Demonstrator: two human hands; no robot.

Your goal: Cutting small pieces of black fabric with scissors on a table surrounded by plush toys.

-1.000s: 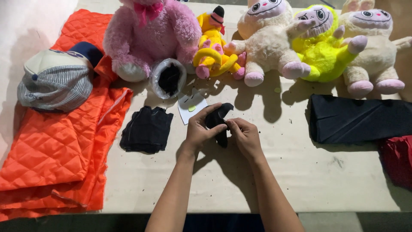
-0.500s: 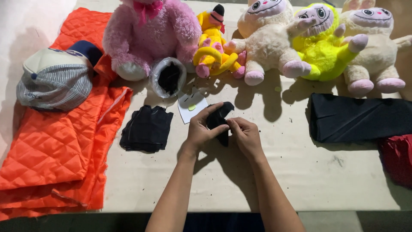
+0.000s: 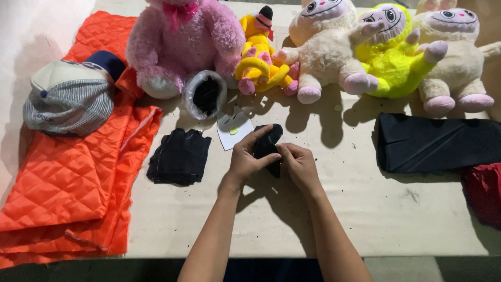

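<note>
Both of my hands meet at the middle of the table over a small black cloth piece. My left hand grips it from the left, with the index finger stretched over its top. My right hand pinches its lower right edge. A white paper card lies just left of the piece. Further left sits a flat stack of black cloth pieces.
An orange quilted fabric covers the table's left side, with a striped cap on it. Plush toys line the back: pink, yellow, cream, neon yellow, cream. A plastic bag, folded black cloth, red cloth.
My hands stay in the same spot on the black piece; the fingers have shifted only slightly. Nothing else has moved.
</note>
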